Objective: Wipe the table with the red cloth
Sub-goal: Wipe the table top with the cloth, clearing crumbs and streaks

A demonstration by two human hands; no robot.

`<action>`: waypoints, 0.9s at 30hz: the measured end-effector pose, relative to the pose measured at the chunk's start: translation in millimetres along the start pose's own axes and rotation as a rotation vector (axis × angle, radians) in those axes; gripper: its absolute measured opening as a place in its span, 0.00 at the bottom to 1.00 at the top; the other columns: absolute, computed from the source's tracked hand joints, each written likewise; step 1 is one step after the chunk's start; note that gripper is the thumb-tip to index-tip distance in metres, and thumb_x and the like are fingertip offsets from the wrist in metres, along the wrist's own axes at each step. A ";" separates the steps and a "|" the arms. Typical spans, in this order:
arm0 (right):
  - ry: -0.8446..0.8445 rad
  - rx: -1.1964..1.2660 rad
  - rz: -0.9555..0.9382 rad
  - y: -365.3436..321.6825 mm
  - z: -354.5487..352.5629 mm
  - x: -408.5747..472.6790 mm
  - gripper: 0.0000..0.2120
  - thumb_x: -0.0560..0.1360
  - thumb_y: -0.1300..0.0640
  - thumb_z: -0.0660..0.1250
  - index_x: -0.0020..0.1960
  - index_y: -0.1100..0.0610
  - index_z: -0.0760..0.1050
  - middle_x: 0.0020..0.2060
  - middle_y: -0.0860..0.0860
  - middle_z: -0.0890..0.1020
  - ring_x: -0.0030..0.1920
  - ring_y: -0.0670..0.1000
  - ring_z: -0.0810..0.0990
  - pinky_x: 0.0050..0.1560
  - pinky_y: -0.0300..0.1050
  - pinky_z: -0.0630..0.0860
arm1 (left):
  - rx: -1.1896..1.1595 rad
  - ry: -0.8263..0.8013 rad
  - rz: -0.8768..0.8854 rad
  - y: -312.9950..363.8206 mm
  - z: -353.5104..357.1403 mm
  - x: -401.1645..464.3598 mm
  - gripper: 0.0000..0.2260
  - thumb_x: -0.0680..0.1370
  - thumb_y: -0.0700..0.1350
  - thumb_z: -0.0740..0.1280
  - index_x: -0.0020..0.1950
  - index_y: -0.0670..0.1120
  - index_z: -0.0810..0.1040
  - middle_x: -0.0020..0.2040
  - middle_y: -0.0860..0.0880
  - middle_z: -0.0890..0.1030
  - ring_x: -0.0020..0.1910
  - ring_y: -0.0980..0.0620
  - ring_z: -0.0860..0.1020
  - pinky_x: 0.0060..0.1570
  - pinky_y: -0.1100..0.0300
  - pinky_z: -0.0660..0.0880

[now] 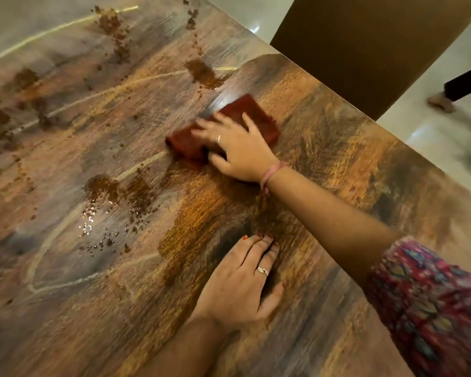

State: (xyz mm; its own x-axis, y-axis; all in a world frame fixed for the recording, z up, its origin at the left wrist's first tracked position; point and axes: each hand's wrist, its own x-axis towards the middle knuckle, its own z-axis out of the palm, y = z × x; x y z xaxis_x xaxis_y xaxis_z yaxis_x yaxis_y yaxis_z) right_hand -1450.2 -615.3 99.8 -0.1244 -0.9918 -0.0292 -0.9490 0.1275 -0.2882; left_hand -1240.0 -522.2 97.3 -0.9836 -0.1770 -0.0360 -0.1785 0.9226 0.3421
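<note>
The right hand (pixel 237 148) is pressing flat, fingers spread, on the folded red cloth (pixel 223 129), which is lying on the bench (pixel 337 164) near its far edge. The left hand (pixel 239 284) is resting palm down on the bare wood nearer the person, fingers straight and holding nothing. Brown crumbs and wet smears (pixel 106 189) are lying scattered to the left of the cloth, with pale streaks crossing them. A brown chair back (pixel 365 50) is standing just beyond the bench edge.
</note>
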 end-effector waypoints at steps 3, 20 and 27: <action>0.059 0.018 0.228 29.1 -16.8 55.6 0.24 0.77 0.51 0.57 0.73 0.43 0.63 0.74 0.42 0.62 0.76 0.49 0.54 0.72 0.67 0.46 | -0.014 0.010 -0.002 0.3 -0.4 -0.6 0.25 0.78 0.58 0.57 0.67 0.44 0.74 0.66 0.47 0.76 0.66 0.48 0.72 0.69 0.49 0.65; 0.193 0.102 0.715 77.5 -32.9 66.3 0.24 0.79 0.53 0.54 0.74 0.43 0.60 0.76 0.42 0.58 0.77 0.50 0.50 0.72 0.68 0.43 | -0.010 0.091 0.016 0.3 2.8 -1.1 0.25 0.77 0.58 0.58 0.66 0.44 0.75 0.65 0.46 0.77 0.65 0.47 0.73 0.69 0.50 0.66; 0.165 0.141 0.591 16.5 -10.5 -6.9 0.24 0.78 0.54 0.57 0.73 0.43 0.63 0.75 0.42 0.60 0.77 0.51 0.51 0.72 0.67 0.43 | 0.014 0.066 0.004 2.1 0.4 -1.6 0.26 0.78 0.58 0.56 0.68 0.43 0.74 0.65 0.45 0.76 0.66 0.46 0.71 0.70 0.50 0.64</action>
State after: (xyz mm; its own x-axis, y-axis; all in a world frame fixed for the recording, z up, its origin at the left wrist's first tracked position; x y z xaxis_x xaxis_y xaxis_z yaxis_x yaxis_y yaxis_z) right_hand -1468.0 -606.3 105.3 -0.6696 -0.7386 -0.0776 -0.6607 0.6401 -0.3921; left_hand -1238.8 -519.8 97.7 -0.9803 -0.1955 0.0277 -0.1757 0.9278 0.3291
